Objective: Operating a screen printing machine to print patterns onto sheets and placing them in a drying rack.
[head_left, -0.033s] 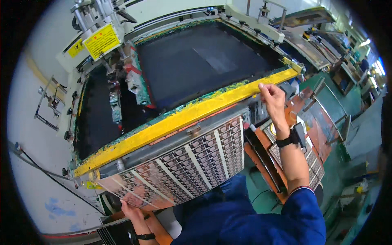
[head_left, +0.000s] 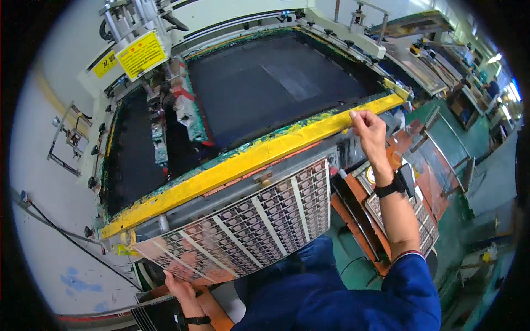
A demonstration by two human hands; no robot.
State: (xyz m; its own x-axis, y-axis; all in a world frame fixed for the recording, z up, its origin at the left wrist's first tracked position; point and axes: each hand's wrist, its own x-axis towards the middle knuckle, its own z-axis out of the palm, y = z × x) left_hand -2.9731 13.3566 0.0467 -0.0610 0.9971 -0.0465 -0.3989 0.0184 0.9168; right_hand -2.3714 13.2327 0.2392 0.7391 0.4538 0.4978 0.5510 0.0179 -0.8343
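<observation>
A wide panel (head_left: 259, 220), printed with rows of small repeated patterns between pale strips, slants in front of a screen-printing machine. My left hand (head_left: 179, 287) grips its lower left corner, thumb on top and the other fingers hidden underneath. Up at the right end of the yellow screen frame bar (head_left: 265, 154), my right hand (head_left: 370, 132) has its fingers bent and drawn together; whether they touch the bar or pinch something small is unclear. Behind the bar lies the dark screen mesh (head_left: 254, 88), crossed at the left by a squeegee (head_left: 190, 116) smeared with green and red.
The machine's carriage head (head_left: 135, 47) with a yellow label stands over the mesh's left part. At right, more patterned panels (head_left: 425, 226) lie on an orange-brown surface below my forearm. A metal-railed cart (head_left: 441, 143) stands beyond, and a wall closes the left side.
The carriage head and squeegee have shifted slightly to the right. Both my hands and the panel stay in nearly the same place.
</observation>
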